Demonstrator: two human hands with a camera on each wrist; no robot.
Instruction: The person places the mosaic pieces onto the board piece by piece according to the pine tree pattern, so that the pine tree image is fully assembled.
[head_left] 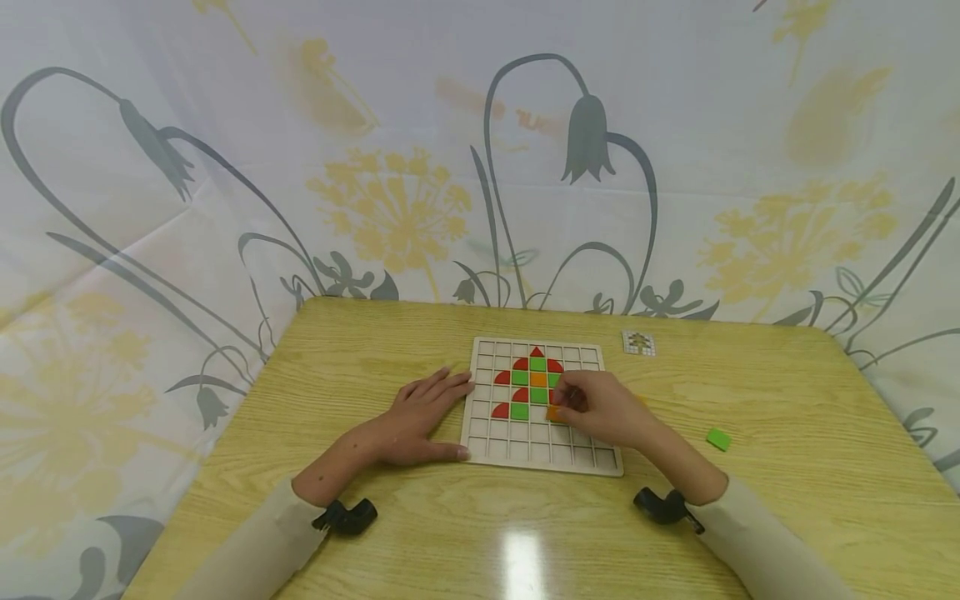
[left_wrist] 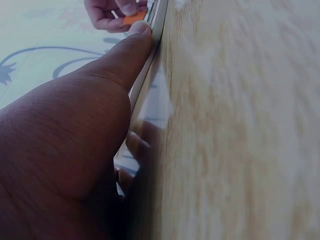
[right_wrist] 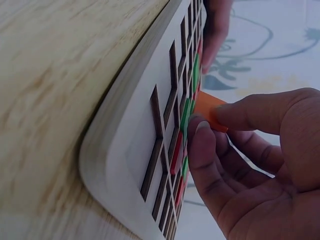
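Observation:
A pale wooden grid board (head_left: 487, 450) lies on the table, with red, green and orange tiles set into a tree-like shape. A red triangle (head_left: 536, 352) tops the shape, and an orange square (head_left: 537, 380) sits lower down. My right hand (head_left: 603, 408) pinches an orange tile (right_wrist: 212, 111) between thumb and finger, tilted close over the board, and covers some of the tiles on that side. Flat on the table at the board's left edge rests my left hand (head_left: 416, 425), fingers straight and spread, fingertips and thumb tip at the rim.
A loose green tile (head_left: 718, 439) lies on the table to the right of my right wrist. An orange piece (head_left: 642, 401) peeks out from behind that wrist. Beyond the board's far right corner is a small patterned card (head_left: 639, 342). A flower-printed cloth (head_left: 420, 100) hangs behind the table.

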